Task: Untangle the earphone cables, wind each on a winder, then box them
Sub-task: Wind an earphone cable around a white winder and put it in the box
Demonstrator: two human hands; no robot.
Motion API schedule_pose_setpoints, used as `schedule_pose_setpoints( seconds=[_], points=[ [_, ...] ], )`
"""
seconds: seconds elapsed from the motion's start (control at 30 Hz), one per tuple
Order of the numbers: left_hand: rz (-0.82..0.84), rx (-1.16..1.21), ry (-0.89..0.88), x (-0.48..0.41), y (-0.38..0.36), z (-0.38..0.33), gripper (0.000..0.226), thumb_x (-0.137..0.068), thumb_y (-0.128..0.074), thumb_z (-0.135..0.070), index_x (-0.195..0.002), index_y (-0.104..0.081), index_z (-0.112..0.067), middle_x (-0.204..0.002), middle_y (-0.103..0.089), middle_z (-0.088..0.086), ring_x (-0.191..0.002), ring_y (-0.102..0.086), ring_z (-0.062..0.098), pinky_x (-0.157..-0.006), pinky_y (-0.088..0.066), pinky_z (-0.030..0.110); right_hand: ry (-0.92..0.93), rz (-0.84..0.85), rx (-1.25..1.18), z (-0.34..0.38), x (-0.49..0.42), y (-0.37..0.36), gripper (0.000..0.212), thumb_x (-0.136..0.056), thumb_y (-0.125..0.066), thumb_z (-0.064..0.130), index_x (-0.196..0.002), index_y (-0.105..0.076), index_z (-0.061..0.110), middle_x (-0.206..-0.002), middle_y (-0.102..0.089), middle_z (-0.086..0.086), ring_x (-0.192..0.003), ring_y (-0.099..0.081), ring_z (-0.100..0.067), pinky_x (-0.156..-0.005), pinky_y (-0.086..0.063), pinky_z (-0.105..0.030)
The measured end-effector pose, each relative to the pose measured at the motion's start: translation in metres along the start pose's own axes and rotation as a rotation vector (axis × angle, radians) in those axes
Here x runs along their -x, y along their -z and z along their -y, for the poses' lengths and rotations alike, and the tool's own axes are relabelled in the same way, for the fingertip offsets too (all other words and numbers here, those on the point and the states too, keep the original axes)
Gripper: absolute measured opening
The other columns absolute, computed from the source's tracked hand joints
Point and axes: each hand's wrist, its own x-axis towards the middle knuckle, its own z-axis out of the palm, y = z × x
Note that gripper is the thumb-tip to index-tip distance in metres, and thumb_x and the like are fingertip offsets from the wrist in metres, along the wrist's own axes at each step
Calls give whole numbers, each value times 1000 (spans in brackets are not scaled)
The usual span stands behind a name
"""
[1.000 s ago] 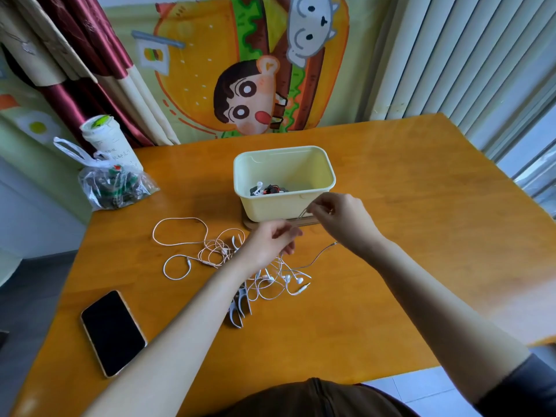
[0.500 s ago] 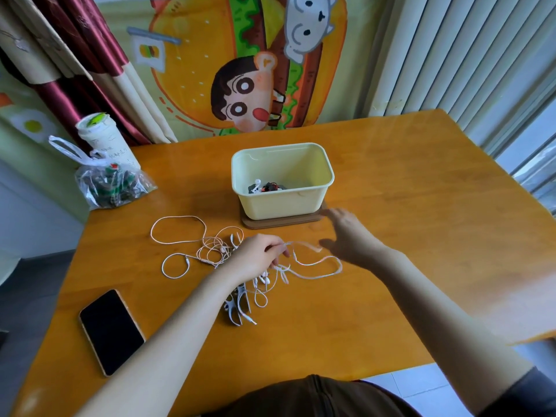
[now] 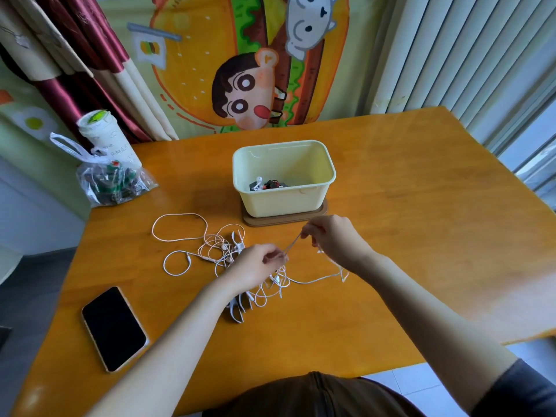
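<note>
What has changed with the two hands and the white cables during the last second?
The right hand, which half a second ago was open off the cable, now pinches a white strand near the box, stretched taut to the left hand. The left hand stayed gripping the tangle. Box, phone and bag did not move.

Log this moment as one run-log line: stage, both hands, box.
stage: untangling | left hand: pinches cable strand | right hand: pinches same strand, taut between hands | tangle: on table | box: some items inside
</note>
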Motion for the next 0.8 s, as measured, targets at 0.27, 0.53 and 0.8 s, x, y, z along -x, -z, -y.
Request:
schedule_pose_setpoints(
  seconds=[0.27, 0.53, 0.8],
  points=[
    [17, 346, 35, 11, -3, 4, 12, -96, -52, -21, -95, -64, -18, -84, -62, 4, -77, -60, 11, -78, -49, 25, -61, -193, -69, -7, -4, 3, 26, -95, -44, 9, -77, -62, 13, -58, -56, -3, -62, -59, -29, -66, -46, -31],
    [-240, 295, 265, 5, 1, 36, 20, -98, -47, -11, -85, -61, -14, -63, -57, 3, -61, -59, 14, -65, -46, 23, -115, -340, -177, -10, -5, 8, 25, -100, -38, 15, -85, -57, 12, -74, -59, 5, -73, -64, -32, -69, -49, -41],
    [-227, -21, 319, 4, -8, 43, 36, -96, -52, -14, -132, -49, -15, -129, -45, 4, -122, -47, 23, -93, -40, 31, -46, -207, -196, -8, -4, 7, 25, -98, -41, 10, -83, -61, 9, -60, -56, 6, -57, -60, -15, -62, -51, -27]
  ],
)
